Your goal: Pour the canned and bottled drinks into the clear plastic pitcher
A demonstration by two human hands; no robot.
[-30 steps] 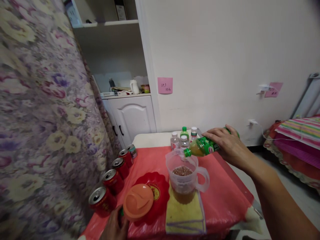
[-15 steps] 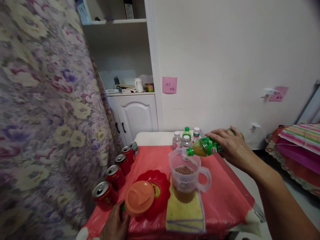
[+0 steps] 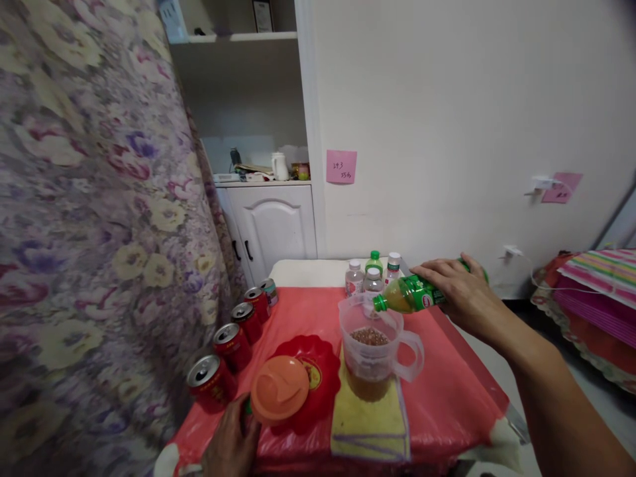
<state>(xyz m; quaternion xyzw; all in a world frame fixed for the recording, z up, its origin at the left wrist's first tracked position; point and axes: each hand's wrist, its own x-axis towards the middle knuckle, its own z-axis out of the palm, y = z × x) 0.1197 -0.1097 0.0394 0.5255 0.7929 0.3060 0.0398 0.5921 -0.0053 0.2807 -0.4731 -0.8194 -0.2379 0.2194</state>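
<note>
R hand (image 3: 460,288) grips btl (image 3: 410,295), jug (image 3: 370,361) lower-left

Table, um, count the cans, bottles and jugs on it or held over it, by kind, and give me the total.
Cans: 5
Bottles: 5, with 4 standing and 1 in the right hand
Jug: 1
Total: 11

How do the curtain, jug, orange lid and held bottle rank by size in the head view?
1. Curtain
2. Jug
3. Orange lid and held bottle: unsure, the right hand covers part of the bottle.
</note>
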